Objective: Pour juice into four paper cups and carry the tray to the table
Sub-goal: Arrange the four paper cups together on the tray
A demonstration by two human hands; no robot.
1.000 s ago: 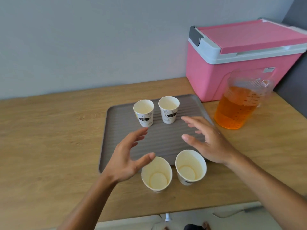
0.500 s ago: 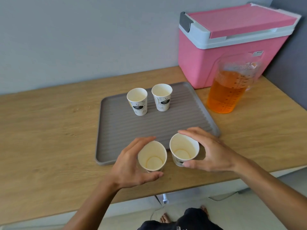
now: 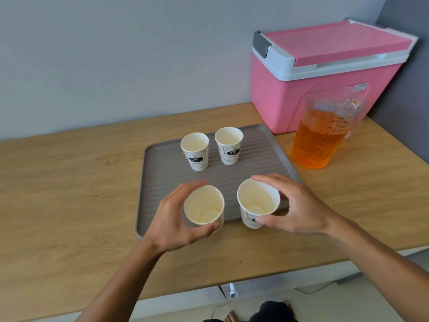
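A grey ribbed tray [image 3: 162, 180] lies on the wooden counter. Two empty paper cups [image 3: 195, 151] [image 3: 229, 145] stand upright at its far side. My left hand [image 3: 171, 221] is wrapped around a third empty cup [image 3: 204, 206], held over the tray's near edge. In my right hand [image 3: 299, 208] is a fourth empty cup [image 3: 257, 201], tilted slightly toward me, also over the near edge. A clear jug of orange juice [image 3: 322, 138] stands on the counter to the right of the tray.
A pink cooler box with a white rim [image 3: 320, 73] sits behind the jug at the back right. The grey wall runs along the back. The counter's front edge [image 3: 209, 287] is near me; feet show below it.
Both hands went from open above the two near cups to closed around them. The cups now sit higher over the tray's near edge.
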